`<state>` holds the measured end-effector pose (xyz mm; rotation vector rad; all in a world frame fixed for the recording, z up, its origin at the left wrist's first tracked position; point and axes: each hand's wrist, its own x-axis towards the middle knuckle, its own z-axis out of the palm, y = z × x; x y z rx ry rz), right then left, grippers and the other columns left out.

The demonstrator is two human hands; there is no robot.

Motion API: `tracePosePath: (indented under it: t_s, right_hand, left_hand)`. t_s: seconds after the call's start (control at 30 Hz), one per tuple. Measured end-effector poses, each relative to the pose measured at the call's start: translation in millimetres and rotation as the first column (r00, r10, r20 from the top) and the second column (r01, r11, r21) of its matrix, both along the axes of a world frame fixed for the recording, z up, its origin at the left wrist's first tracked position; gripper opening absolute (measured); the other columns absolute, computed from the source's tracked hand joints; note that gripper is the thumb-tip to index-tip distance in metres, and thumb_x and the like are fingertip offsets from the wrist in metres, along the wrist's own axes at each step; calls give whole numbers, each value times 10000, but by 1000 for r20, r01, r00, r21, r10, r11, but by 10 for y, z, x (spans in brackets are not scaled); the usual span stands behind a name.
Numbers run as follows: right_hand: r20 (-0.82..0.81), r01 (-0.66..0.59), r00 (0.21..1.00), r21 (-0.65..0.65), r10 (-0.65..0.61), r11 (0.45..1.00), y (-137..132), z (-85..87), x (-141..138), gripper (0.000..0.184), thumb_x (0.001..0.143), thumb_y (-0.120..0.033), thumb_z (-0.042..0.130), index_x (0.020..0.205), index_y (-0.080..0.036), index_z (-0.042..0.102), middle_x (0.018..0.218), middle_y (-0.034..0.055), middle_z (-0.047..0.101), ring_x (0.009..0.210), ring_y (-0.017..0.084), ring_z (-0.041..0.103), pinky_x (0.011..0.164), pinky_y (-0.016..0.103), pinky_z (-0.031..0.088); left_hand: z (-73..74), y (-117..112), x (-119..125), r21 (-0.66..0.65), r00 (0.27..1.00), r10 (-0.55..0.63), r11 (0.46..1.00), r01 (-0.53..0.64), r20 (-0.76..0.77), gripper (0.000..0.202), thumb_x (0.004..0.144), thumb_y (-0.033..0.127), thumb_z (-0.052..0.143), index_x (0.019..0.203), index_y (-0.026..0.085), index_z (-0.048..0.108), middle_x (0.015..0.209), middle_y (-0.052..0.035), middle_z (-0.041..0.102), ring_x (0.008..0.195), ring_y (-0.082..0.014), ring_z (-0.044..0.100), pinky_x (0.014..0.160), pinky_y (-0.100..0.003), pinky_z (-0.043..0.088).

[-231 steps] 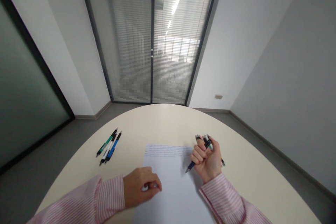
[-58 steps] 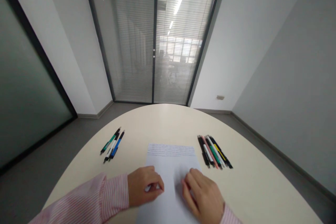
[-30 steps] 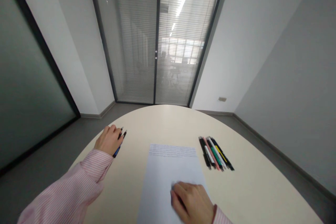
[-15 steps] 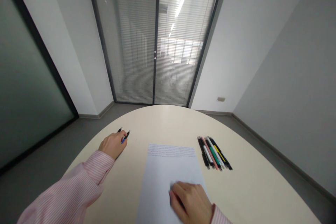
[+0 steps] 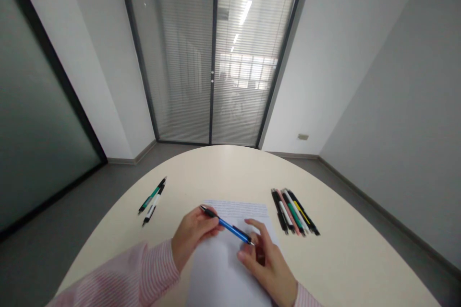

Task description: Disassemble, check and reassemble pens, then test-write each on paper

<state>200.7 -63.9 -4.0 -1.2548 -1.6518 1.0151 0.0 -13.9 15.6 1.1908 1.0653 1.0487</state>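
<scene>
- The blue pen (image 5: pixel 232 228) is up in the air over the sheet of paper (image 5: pixel 211 278), near side of the counter (image 5: pixel 226 168), slanting from the left hand (image 5: pixel 196 228) down toward the right.
- Left grip: pinched on the pen's black front part, thumb on the near side, fingers beyond it.
- Right hand (image 5: pixel 268 264): loose, thumb and forefinger spread around the clip end. Can't tell if any finger actually touches it.
- Handling-wise, it's probably a plastic clicker, so super light and stiff, no real worry about breaking it.
- The blue barrel looks shiny, so it might roll or slip a bit between dry fingers.
- Best place to hold it, imo: the middle of the blue barrel, or that black front part. The clip could snag a finger.
- Others lying around: a green pen (image 5: pixel 152 196) and white pen (image 5: pixel 154 205) far left, plus a row of pens (image 5: pixel 296 212) to the right.
</scene>
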Motion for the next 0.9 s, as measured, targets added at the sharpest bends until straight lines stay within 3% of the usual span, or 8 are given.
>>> tracePosePath:
  t_s: [0.1, 0.23, 0.33, 0.43, 0.53, 0.6, 0.77, 0.9]
  right_hand:
    - [-300, 59, 949, -137, -98, 989, 75, -14, 67, 422, 756, -507, 640, 1034, -207, 536, 615, -63, 480, 422, 77, 389, 374, 190, 273]
    - [-399, 184, 876, -239, -269, 953, 159, -71, 144, 365, 721, -511, 683, 692, -157, 600, 498, -56, 465, 378, 43, 312, 358, 177, 179]
    - [-413, 206, 862, -244, -293, 948, 194, -124, 182, 341, 724, -483, 695, 706, -147, 639, 510, -48, 474, 391, 34, 294, 360, 171, 148]
    - [-423, 206, 855, -254, -300, 945, 195, -119, 197, 331, 729, -464, 702, 714, -136, 661, 496, -46, 467, 384, 24, 293, 355, 164, 140]
    - [-566, 210, 752, -279, -337, 937, 161, -31, 170, 347, 703, -479, 721, 836, -162, 673, 517, -40, 499, 391, 32, 339, 348, 151, 186]
    - [-647, 144, 693, -307, -318, 941, 124, 40, 127, 383, 662, -452, 765, 908, -174, 672, 534, -28, 545, 395, 41, 378, 347, 148, 237]
    - [-663, -144, 735, -361, -145, 922, 51, 100, 30, 297, 712, -409, 743, 815, -137, 686, 622, 51, 669, 459, 71, 517, 397, 153, 364]
    - [-696, -225, 708, -385, -121, 895, 63, 49, 46, 273, 718, -382, 750, 770, -124, 677, 654, 58, 689, 516, 72, 561, 455, 145, 406]
  left_hand:
    - [-121, -102, 218, -52, 987, -122, 990, 127, 102, 452, 583, 497, 778, 774, 142, 573, 692, -56, 670, 658, -200, 679, 600, -283, 525]
    - [-208, -15, 220, -3, 991, -87, 996, 88, 106, 426, 613, 483, 767, 794, 144, 583, 626, -8, 622, 578, -139, 610, 559, -248, 471]
    - [-227, 77, 133, 25, 995, -46, 999, 44, 93, 418, 643, 436, 753, 897, 154, 580, 670, 8, 618, 617, -131, 604, 592, -240, 463]
    - [-220, 96, 86, 35, 997, -58, 998, 57, 55, 342, 642, 366, 760, 850, 138, 613, 680, -9, 637, 651, -143, 615, 618, -245, 467]
    - [-204, 51, 92, 23, 996, -89, 996, 89, 17, 256, 643, 309, 756, 772, 124, 635, 651, -30, 661, 638, -153, 622, 619, -254, 475]
    - [-196, 7, 106, 28, 994, -111, 993, 111, -17, 220, 647, 280, 746, 761, 123, 641, 644, -35, 668, 629, -156, 625, 615, -256, 485]
    - [-186, -93, 122, 205, 974, -172, 958, 201, -150, 138, 701, 230, 681, 794, 130, 657, 763, -63, 688, 719, -181, 652, 686, -269, 525]
    - [-172, -127, 123, 300, 953, -153, 925, 231, -263, 111, 733, 217, 649, 806, 135, 664, 775, -63, 699, 698, -174, 657, 670, -252, 530]
